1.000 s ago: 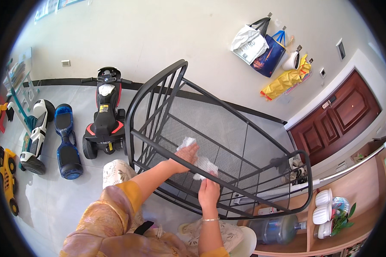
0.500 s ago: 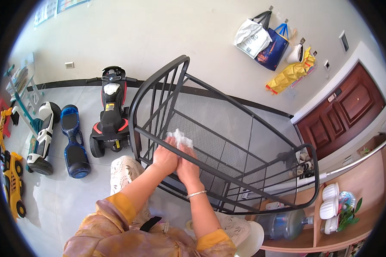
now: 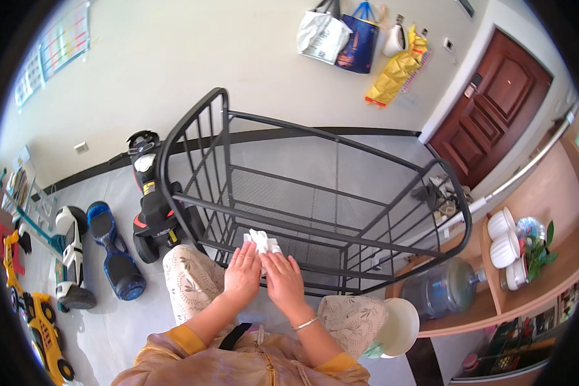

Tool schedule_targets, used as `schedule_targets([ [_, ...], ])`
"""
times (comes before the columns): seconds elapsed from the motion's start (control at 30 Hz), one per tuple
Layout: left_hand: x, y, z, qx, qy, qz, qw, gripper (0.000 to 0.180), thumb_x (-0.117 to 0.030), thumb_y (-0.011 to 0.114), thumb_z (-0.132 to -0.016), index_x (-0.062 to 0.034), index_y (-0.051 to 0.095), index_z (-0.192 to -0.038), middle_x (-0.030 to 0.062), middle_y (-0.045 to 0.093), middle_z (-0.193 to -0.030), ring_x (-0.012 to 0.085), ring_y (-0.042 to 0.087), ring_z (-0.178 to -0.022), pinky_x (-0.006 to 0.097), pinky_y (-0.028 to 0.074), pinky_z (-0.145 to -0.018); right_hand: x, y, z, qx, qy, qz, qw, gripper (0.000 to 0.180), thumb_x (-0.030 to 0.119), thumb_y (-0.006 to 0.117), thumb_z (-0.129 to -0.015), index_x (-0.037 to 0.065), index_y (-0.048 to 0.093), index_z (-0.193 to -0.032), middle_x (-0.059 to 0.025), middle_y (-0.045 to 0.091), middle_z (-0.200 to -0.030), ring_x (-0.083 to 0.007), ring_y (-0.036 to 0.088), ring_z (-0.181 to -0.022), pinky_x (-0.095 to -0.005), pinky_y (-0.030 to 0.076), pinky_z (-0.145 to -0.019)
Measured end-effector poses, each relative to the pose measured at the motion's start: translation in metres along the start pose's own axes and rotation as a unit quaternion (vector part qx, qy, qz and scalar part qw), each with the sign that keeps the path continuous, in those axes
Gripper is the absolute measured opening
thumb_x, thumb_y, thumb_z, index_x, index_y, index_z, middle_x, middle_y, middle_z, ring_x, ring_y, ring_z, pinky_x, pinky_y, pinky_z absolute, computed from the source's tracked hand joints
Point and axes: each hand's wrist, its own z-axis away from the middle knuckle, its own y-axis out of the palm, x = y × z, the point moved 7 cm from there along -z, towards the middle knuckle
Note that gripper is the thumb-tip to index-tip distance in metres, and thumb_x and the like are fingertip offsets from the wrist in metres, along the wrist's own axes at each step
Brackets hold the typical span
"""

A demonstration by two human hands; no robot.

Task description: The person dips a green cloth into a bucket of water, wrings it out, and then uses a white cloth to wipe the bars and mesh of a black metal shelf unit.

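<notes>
My left hand (image 3: pixel 242 275) and my right hand (image 3: pixel 283 282) are side by side at the near side of a black metal rack (image 3: pixel 315 233). A crumpled white wipe (image 3: pixel 262 242) shows at the fingertips of both hands, gripped between them. The fingers lie close together with their backs toward me, so the undersides and palms are hidden. A silver bracelet (image 3: pixel 305 323) circles my right wrist. The rack has rounded tube ends, upright bars and mesh panels, and it stands tilted in the picture just in front of my knees.
Left of the rack stand a black and red ride-on motorcycle (image 3: pixel 153 199), a blue hoverboard (image 3: pixel 114 251) and a yellow toy truck (image 3: pixel 45 328). On the right, a wooden shelf (image 3: pixel 431 327) holds a large water bottle (image 3: pixel 441 288) and white pots (image 3: pixel 503 238). Bags (image 3: pixel 357 42) hang on the wall.
My hands have drawn back toward me with the white wipe, and more of the fingers shows. The view has shifted, so the rack appears levelled and the wall bags further left.
</notes>
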Motion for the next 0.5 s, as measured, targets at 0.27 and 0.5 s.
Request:
schedule_targets([
  [0.27, -0.104, 0.03, -0.035, -0.014, 0.172, 0.046, 0.984, 0.044, -0.012, 0.054, -0.082, 0.0039, 0.054, -0.123, 0.0213, 0.046, -0.139, 0.0333, 0.041, -0.134, 0.045, 0.03, -0.112, -0.079, -0.067, 0.063, -0.085, 0.081, 0.083, 0.99, 0.043, 0.006, 0.062, -0.08, 0.014, 0.06, -0.122, -0.0031, 0.061, -0.121, -0.021, 0.054, -0.117, -0.0446, 0.036, -0.103],
  [0.5, -0.197, 0.058, -0.068, -0.017, 0.279, 0.062, 0.958, 0.046, -0.014, 0.054, -0.08, 0.0042, 0.054, -0.123, 0.0223, 0.047, -0.138, 0.0335, 0.044, -0.131, 0.044, 0.032, -0.11, -0.14, -0.121, 0.109, -0.149, 0.181, 0.143, 0.962, 0.041, 0.003, 0.061, -0.077, 0.013, 0.062, -0.116, -0.0037, 0.063, -0.12, -0.0212, 0.056, -0.116, -0.0451, 0.036, -0.103],
])
